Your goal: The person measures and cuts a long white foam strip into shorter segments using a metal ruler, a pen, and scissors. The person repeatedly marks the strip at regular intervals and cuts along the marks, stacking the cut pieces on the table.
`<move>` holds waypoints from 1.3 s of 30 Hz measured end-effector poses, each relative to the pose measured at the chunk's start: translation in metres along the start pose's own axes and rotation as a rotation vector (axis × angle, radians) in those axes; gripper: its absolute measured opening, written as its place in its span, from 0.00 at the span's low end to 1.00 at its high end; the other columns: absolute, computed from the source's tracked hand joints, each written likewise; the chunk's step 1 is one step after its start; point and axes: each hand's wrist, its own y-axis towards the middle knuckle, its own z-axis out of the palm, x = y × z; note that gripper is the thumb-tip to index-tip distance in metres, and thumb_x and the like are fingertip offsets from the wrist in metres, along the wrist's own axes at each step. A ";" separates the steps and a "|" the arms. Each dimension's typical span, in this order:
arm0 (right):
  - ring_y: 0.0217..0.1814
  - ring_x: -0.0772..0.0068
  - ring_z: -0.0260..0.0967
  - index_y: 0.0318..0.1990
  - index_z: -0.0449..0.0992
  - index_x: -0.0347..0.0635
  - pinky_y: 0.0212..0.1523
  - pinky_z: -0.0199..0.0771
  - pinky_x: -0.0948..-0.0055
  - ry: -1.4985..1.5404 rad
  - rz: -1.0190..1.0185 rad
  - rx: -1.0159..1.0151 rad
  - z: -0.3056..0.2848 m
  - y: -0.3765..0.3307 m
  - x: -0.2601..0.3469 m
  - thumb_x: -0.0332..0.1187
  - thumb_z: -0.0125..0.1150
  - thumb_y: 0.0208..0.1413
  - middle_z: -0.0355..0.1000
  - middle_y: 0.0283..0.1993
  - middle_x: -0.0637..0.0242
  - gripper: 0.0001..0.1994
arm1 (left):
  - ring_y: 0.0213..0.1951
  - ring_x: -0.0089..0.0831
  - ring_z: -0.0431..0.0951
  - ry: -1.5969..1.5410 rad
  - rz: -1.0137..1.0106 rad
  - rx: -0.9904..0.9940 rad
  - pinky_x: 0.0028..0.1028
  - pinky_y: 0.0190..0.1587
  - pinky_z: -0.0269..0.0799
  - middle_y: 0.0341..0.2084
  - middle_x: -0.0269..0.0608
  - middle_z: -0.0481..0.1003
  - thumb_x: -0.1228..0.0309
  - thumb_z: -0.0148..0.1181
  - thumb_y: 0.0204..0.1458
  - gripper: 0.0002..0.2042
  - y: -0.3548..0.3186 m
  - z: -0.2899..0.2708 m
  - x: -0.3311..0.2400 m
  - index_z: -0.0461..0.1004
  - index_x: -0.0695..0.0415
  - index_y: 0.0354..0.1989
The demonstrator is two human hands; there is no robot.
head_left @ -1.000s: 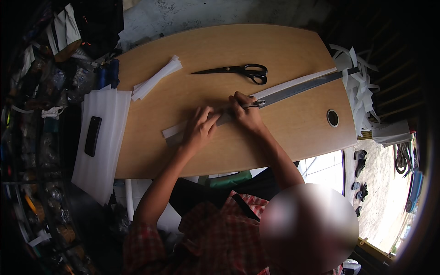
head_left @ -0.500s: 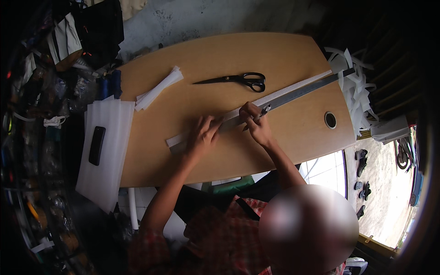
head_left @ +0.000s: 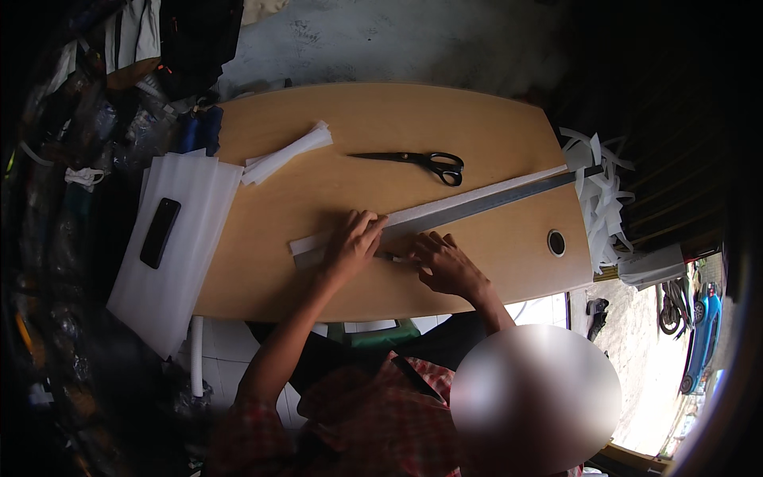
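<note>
Wood-toned tabletop (head_left: 493, 119), bowed along the far edge, under uneven light. Closest to the near edge, right of its middle: right hand (head_left: 449, 270), palm down, fingers curled. Cannot tell whether closed on the small metallic-looking item (head_left: 389, 256) near the fingertips; too small to identify. Overhanging the left edge: stack of white sheets (head_left: 195, 215), with black phone (head_left: 160, 233) on top. Close to the right edge: round cable hole (head_left: 556, 243).

Farther in: left hand (head_left: 354, 242), fingers slightly apart, tips down at the grey ruler (head_left: 493, 201) and narrow white strip (head_left: 477, 193), not wrapped round either. Strip laid along the ruler's far side; ruler slanting from left of the middle to just past the right edge.

Judged good practice: press ruler and strip firmly and evenly, check alignment along the full length, keep left fingertips back from the ruler's edge. Likely risk: pivoting at the unsupported right end.

Beyond the right edge: tangle of white ribbons (head_left: 602, 211). Toward the far edge: black scissors (head_left: 407, 157), blades pointing left; near the far left corner, bundle of short strips (head_left: 288, 154). Behind: stained grey wall (head_left: 381, 48).
</note>
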 end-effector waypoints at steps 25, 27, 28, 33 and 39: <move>0.50 0.41 0.76 0.50 0.68 0.36 0.48 0.75 0.48 -0.120 0.213 -0.120 -0.085 0.092 -0.130 0.18 0.59 0.55 0.77 0.46 0.46 0.15 | 0.30 0.49 0.81 -0.365 -0.324 0.172 0.42 0.36 0.74 0.25 0.49 0.79 0.70 0.58 0.64 0.08 0.042 -0.020 0.004 0.72 0.62 0.38; 0.47 0.38 0.77 0.50 0.66 0.36 0.47 0.74 0.47 -0.100 0.083 -0.331 -0.089 0.068 -0.138 0.17 0.58 0.56 0.78 0.43 0.45 0.15 | 0.27 0.49 0.81 -0.390 -0.321 0.158 0.43 0.34 0.73 0.21 0.48 0.79 0.69 0.56 0.65 0.08 0.046 -0.022 0.002 0.72 0.62 0.37; 0.38 0.44 0.77 0.49 0.66 0.36 0.39 0.75 0.52 -0.148 0.043 -0.456 -0.089 0.057 -0.141 0.19 0.59 0.58 0.78 0.38 0.49 0.14 | 0.26 0.46 0.80 -0.416 -0.336 0.178 0.42 0.33 0.73 0.21 0.47 0.78 0.68 0.57 0.65 0.09 0.049 -0.022 0.002 0.73 0.62 0.37; 0.25 0.75 0.65 0.53 0.64 0.42 0.26 0.65 0.72 0.555 0.330 -0.487 -0.093 0.018 -0.102 0.34 0.70 0.60 0.74 0.34 0.64 0.21 | 0.23 0.29 0.77 -0.539 -0.413 0.233 0.32 0.30 0.71 0.18 0.41 0.76 0.66 0.59 0.65 0.11 0.052 -0.042 0.003 0.76 0.63 0.35; 0.27 0.82 0.60 0.54 0.61 0.45 0.25 0.62 0.78 1.324 0.276 -0.256 -0.058 -0.053 -0.014 0.74 0.66 0.46 0.60 0.33 0.72 0.44 | 0.25 0.16 0.66 -0.609 -0.449 0.210 0.23 0.30 0.63 0.19 0.28 0.68 0.63 0.55 0.69 0.13 0.060 -0.067 0.004 0.75 0.61 0.36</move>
